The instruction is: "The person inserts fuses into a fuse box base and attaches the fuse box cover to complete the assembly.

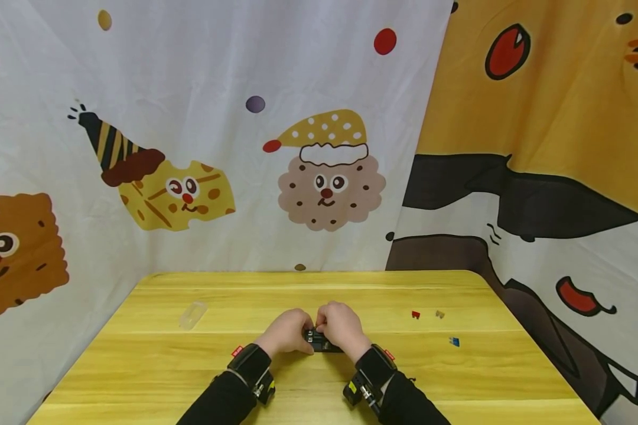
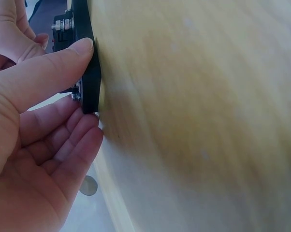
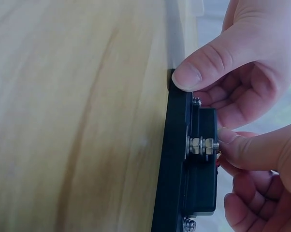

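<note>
- Black block (image 1: 323, 342) on the tabletop (image 1: 154, 354), running left to right between left hand (image 1: 289, 330) and right hand (image 1: 342, 321). May skid or tip under a sideways push, with only one end steadied.
- Red bit (image 3: 218, 163) at the block's top face, mostly hidden. Could twist or slip free from an off-centre pinch.
- Bolt (image 3: 202, 146) with nuts right beside that spot. Likely to scrape skin if pressed past hastily.
- Left hand curled round the block's left end, thumb along one side. Risk of a turning block if loosened too soon.
- Right hand nearly closed, thumb and forefinger together, seemingly pinching the red bit; exact hold hard to see. Might flick it away by squeezing too hard.
- To the right, apart from both hands: loose red piece (image 1: 416, 314), tan piece (image 1: 440, 314), blue piece (image 1: 454, 342). Small, so easily swept aside by a careless reach.
- Over to the left, clear plastic piece (image 1: 194, 315). Easy to overlook or knock, being see-through.
</note>
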Demonstrator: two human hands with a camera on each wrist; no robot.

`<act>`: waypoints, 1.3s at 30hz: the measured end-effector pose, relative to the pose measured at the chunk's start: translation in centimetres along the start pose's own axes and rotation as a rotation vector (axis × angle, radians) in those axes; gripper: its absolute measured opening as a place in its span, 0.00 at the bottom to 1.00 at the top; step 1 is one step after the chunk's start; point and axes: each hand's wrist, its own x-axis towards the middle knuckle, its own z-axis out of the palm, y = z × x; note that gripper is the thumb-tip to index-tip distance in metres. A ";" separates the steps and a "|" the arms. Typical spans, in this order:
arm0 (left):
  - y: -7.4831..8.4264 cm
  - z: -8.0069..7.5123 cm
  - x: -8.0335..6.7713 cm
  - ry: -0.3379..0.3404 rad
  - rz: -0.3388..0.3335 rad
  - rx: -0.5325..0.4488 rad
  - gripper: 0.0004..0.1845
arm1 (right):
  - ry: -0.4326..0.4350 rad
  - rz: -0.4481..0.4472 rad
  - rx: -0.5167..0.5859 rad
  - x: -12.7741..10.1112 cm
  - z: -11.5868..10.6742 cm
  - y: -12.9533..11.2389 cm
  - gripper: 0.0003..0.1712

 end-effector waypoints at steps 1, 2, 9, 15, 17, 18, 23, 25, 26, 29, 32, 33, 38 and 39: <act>0.0 0.0 0.0 0.000 0.000 0.001 0.16 | -0.008 0.007 0.003 0.0 0.0 0.0 0.10; 0.0 0.0 0.0 0.001 -0.001 0.001 0.16 | -0.016 0.012 0.005 0.1 0.1 0.0 0.10; 0.1 -0.1 -0.1 0.002 0.007 0.002 0.17 | -0.061 0.012 0.012 0.1 -0.2 0.4 0.09; 0.2 -0.3 -0.2 0.014 0.033 0.006 0.17 | -0.079 -0.039 0.061 -0.2 -0.4 1.1 0.08; 0.2 -0.3 -0.2 0.022 0.044 0.011 0.17 | -0.085 -0.054 0.081 -0.4 -0.6 1.3 0.10; 0.2 -0.3 -0.2 0.022 0.044 0.009 0.17 | -0.090 -0.058 0.093 -0.5 -0.7 1.5 0.11; 0.1 -0.2 -0.2 0.003 0.002 0.010 0.18 | -0.132 -0.039 0.117 -1.0 -1.1 2.2 0.14; 0.0 0.0 -0.1 -0.003 -0.012 0.017 0.18 | -0.149 -0.029 0.129 -1.3 -1.3 2.6 0.17; -0.1 0.0 -0.1 -0.007 -0.021 0.020 0.19 | -0.157 -0.023 0.138 -1.5 -1.4 2.8 0.18; -0.1 0.1 -0.1 -0.012 -0.034 0.022 0.19 | -0.176 -0.001 0.160 -1.8 -1.8 3.3 0.22; 0.0 0.0 -0.1 -0.014 -0.045 0.021 0.20 | -0.178 0.025 0.166 -2.1 -2.2 3.8 0.24; 0.0 0.0 -0.1 -0.014 -0.046 0.021 0.20 | -0.176 0.036 0.165 -2.2 -2.3 4.0 0.24; 0.2 -0.1 -0.2 -0.011 -0.051 0.026 0.21 | -0.165 0.088 0.161 -2.6 -2.8 4.6 0.24; 0.2 -0.1 -0.2 -0.012 -0.053 0.025 0.21 | -0.163 0.096 0.161 -2.7 -2.8 4.8 0.25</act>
